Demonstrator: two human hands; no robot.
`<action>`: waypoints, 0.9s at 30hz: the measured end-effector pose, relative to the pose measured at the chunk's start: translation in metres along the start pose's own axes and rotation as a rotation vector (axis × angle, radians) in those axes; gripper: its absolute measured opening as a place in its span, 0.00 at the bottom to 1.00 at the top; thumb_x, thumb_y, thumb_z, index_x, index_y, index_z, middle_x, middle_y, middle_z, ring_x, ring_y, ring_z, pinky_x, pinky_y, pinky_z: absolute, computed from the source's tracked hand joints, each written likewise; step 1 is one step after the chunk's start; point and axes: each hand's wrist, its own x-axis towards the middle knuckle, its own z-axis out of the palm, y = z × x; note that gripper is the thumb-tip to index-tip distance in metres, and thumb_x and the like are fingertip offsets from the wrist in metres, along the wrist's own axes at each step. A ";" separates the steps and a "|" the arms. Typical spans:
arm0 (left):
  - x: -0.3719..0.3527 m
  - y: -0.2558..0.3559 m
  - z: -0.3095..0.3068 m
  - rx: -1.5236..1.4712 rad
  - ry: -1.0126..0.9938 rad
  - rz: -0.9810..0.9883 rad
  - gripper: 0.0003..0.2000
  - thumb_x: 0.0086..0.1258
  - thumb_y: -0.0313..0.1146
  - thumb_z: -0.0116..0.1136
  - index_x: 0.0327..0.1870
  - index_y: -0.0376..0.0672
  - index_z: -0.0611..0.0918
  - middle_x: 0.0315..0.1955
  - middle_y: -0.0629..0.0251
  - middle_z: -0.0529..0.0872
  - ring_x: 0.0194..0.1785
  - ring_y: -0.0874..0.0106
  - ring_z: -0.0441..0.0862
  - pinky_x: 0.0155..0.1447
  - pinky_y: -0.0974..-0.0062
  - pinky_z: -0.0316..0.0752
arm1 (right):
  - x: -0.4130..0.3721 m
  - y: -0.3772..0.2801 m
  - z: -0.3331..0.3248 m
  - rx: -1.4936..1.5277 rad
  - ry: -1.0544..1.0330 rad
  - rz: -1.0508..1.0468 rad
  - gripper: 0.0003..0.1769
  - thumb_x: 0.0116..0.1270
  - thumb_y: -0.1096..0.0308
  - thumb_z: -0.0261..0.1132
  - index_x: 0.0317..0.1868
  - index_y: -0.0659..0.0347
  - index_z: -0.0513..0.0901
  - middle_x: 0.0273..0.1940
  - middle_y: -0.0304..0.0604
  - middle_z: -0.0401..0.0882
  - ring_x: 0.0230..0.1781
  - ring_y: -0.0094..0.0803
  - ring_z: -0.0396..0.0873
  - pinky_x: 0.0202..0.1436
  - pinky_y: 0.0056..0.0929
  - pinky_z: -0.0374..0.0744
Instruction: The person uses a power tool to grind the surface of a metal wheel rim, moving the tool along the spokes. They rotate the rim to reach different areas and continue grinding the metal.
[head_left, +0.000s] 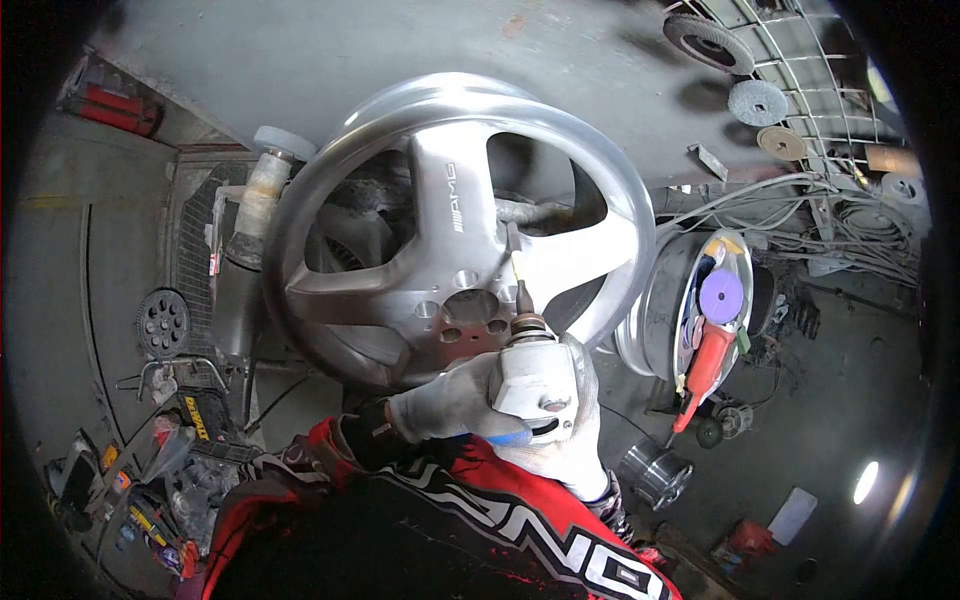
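Observation:
A bare metal car wheel rim (462, 262) with AMG lettering on one spoke stands face-on before me. Both my hands wear grey work gloves and grip a whitish, dust-covered die grinder (535, 378) held low over the rim. My left hand (445, 403) wraps the body from the left, thumb along its lower side. On the right, my right hand (582, 425) closes around the other side and underneath. From the collet a thin shank (520, 285) reaches up, its narrow tip overlapping the base of a spoke beside the hub holes.
Right of the rim lies another wheel (650, 320) holding a red polisher (708, 365) and a purple disc (721, 296). Abrasive wheels (757, 103) and cables hang at upper right. A grey cylinder (237, 305) stands left; bags and tools (165, 500) clutter the lower left.

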 end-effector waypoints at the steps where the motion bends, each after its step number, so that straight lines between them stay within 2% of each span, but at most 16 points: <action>1: -0.001 0.003 0.000 -0.001 0.002 0.001 0.34 0.62 0.31 0.77 0.70 0.40 0.74 0.62 0.64 0.83 0.64 0.75 0.80 0.73 0.71 0.70 | 0.000 -0.003 0.001 -0.001 -0.002 0.000 0.63 0.46 0.52 0.87 0.76 0.69 0.61 0.59 0.53 0.84 0.58 0.43 0.86 0.64 0.40 0.82; 3: -0.005 0.012 0.003 0.159 0.042 0.072 0.34 0.62 0.30 0.77 0.70 0.40 0.75 0.61 0.64 0.84 0.64 0.75 0.80 0.73 0.71 0.70 | -0.001 -0.011 0.006 -0.103 0.036 -0.285 0.62 0.47 0.51 0.87 0.76 0.68 0.62 0.59 0.53 0.84 0.58 0.43 0.86 0.63 0.41 0.82; 10: -0.003 0.003 0.000 0.010 0.017 0.060 0.31 0.62 0.30 0.76 0.68 0.40 0.77 0.60 0.65 0.85 0.64 0.75 0.80 0.74 0.71 0.70 | -0.001 -0.005 0.002 -0.105 0.031 -0.232 0.62 0.47 0.49 0.86 0.75 0.69 0.61 0.58 0.54 0.84 0.56 0.45 0.87 0.61 0.42 0.83; 12: -0.004 0.008 0.004 -0.032 0.049 0.028 0.32 0.61 0.29 0.77 0.67 0.40 0.77 0.60 0.65 0.85 0.64 0.75 0.80 0.74 0.70 0.71 | 0.004 -0.006 0.006 -0.019 -0.012 0.052 0.62 0.47 0.49 0.87 0.75 0.69 0.62 0.58 0.54 0.84 0.56 0.45 0.87 0.61 0.41 0.83; 13: -0.005 0.012 0.004 -0.029 0.051 0.026 0.32 0.61 0.29 0.77 0.67 0.40 0.77 0.60 0.65 0.85 0.64 0.75 0.80 0.74 0.70 0.71 | 0.005 -0.002 0.010 -0.015 -0.014 0.052 0.62 0.47 0.49 0.87 0.75 0.69 0.62 0.58 0.54 0.84 0.56 0.45 0.87 0.61 0.41 0.83; 15: -0.007 0.019 0.003 -0.108 -0.015 0.048 0.31 0.66 0.25 0.72 0.70 0.40 0.71 0.59 0.61 0.83 0.65 0.69 0.80 0.72 0.69 0.75 | 0.009 0.010 0.017 0.466 0.119 0.212 0.62 0.47 0.48 0.87 0.75 0.68 0.61 0.59 0.52 0.83 0.57 0.42 0.86 0.62 0.38 0.82; 16: -0.007 0.020 0.002 -0.104 -0.013 0.045 0.31 0.66 0.25 0.72 0.70 0.40 0.71 0.59 0.61 0.83 0.65 0.69 0.80 0.72 0.69 0.75 | 0.008 -0.002 0.020 0.471 0.118 0.211 0.62 0.47 0.48 0.87 0.75 0.68 0.61 0.59 0.52 0.83 0.57 0.42 0.86 0.62 0.38 0.82; 18: -0.008 0.021 0.000 -0.013 0.021 0.036 0.33 0.59 0.27 0.77 0.68 0.40 0.76 0.59 0.65 0.85 0.63 0.74 0.81 0.73 0.71 0.72 | 0.006 -0.028 0.023 0.168 -0.009 -0.126 0.62 0.48 0.49 0.86 0.76 0.68 0.60 0.59 0.50 0.83 0.58 0.38 0.84 0.64 0.35 0.81; 19: -0.009 0.022 0.000 -0.010 0.019 0.030 0.33 0.59 0.27 0.77 0.68 0.40 0.76 0.59 0.65 0.85 0.63 0.74 0.81 0.73 0.71 0.72 | 0.009 -0.028 0.021 0.174 -0.006 -0.126 0.62 0.48 0.49 0.86 0.76 0.68 0.60 0.59 0.50 0.83 0.58 0.38 0.84 0.64 0.35 0.81; 21: -0.010 0.025 0.001 -0.019 0.035 0.018 0.33 0.60 0.27 0.77 0.68 0.40 0.77 0.59 0.65 0.85 0.63 0.74 0.81 0.73 0.71 0.72 | 0.014 -0.027 0.016 0.954 -0.151 0.388 0.62 0.49 0.51 0.86 0.76 0.67 0.59 0.60 0.49 0.82 0.59 0.36 0.83 0.65 0.33 0.80; 22: -0.008 0.024 0.002 -0.018 0.029 0.013 0.33 0.60 0.27 0.77 0.68 0.40 0.77 0.59 0.65 0.85 0.63 0.74 0.81 0.73 0.71 0.72 | 0.015 -0.025 0.015 1.023 -0.139 0.479 0.62 0.49 0.51 0.86 0.76 0.67 0.59 0.60 0.49 0.82 0.60 0.37 0.83 0.65 0.33 0.80; 27: 0.002 0.004 0.007 0.099 0.062 0.035 0.31 0.62 0.28 0.76 0.68 0.41 0.77 0.59 0.65 0.86 0.62 0.74 0.81 0.72 0.70 0.73 | 0.001 -0.013 0.005 0.354 -0.001 0.175 0.61 0.49 0.53 0.86 0.76 0.67 0.60 0.60 0.50 0.82 0.60 0.38 0.83 0.65 0.35 0.80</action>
